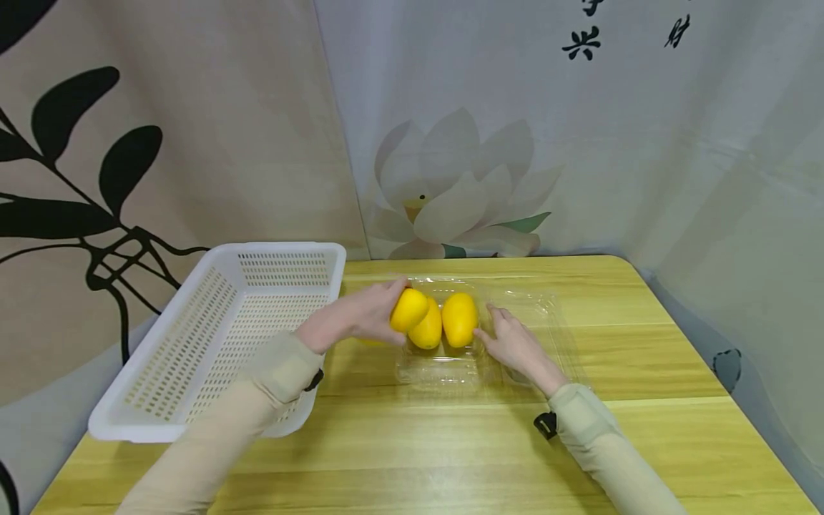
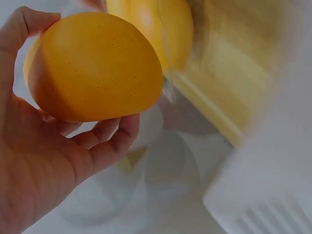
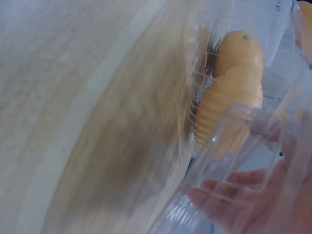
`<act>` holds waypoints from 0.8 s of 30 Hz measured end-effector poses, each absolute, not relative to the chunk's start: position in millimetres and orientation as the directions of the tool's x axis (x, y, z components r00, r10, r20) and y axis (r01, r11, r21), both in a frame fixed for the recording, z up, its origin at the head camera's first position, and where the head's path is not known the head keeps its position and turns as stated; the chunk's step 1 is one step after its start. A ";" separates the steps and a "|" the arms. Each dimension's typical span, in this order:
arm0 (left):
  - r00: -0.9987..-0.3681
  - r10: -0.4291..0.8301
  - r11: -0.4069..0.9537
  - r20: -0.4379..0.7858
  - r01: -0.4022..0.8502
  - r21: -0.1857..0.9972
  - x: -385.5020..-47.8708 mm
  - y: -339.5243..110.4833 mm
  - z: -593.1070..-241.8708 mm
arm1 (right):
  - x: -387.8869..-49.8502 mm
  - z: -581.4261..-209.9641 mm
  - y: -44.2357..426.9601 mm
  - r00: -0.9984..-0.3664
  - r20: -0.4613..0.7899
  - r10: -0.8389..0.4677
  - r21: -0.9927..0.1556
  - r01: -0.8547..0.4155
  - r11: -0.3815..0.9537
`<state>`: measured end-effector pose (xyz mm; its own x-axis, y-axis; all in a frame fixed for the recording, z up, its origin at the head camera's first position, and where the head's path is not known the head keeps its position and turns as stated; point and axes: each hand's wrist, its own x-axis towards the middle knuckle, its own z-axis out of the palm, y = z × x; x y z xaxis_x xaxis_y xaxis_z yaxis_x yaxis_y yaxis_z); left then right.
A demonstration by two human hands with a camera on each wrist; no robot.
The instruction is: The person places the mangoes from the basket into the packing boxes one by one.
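Note:
My left hand (image 1: 365, 311) holds a yellow mango (image 1: 408, 310) above the left side of a clear plastic clamshell box (image 1: 438, 373). In the left wrist view, the thumb and fingers curl round this mango (image 2: 97, 68). Two more mangoes lie in the box: one (image 1: 428, 330) partly behind the held one, the other (image 1: 460, 319) to its right. At the box's right side is my right hand (image 1: 517, 348), its fingers extended by the hinge side and the opened clear lid (image 1: 547, 315). Seen through the plastic in the right wrist view, those fingers (image 3: 229, 195) look loosely straight.
A white perforated plastic basket (image 1: 241, 290) stands left of the box on the wooden table (image 1: 412, 450). Behind the table hangs a printed cloth (image 1: 463, 64) with a lotus and dark leaves.

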<state>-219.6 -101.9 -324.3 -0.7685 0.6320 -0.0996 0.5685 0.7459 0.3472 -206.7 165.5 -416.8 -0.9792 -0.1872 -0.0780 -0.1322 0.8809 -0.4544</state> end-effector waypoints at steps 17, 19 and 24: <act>-0.683 0.711 0.703 -0.169 0.679 0.212 -211.8 -44.2 -365.5 | -207.6 -417.4 166.0 -0.980 -0.056 -0.193 -0.437 -0.149 0.887; -0.680 0.708 0.706 -0.191 0.678 0.203 -210.9 -42.3 -367.7 | -207.9 -417.3 166.1 -0.980 -0.056 -0.192 -0.438 -0.148 0.887; -0.669 0.700 0.714 -0.250 0.670 0.204 -207.0 -38.0 -369.2 | -208.5 -417.3 166.0 -0.980 -0.060 -0.190 -0.441 -0.145 0.886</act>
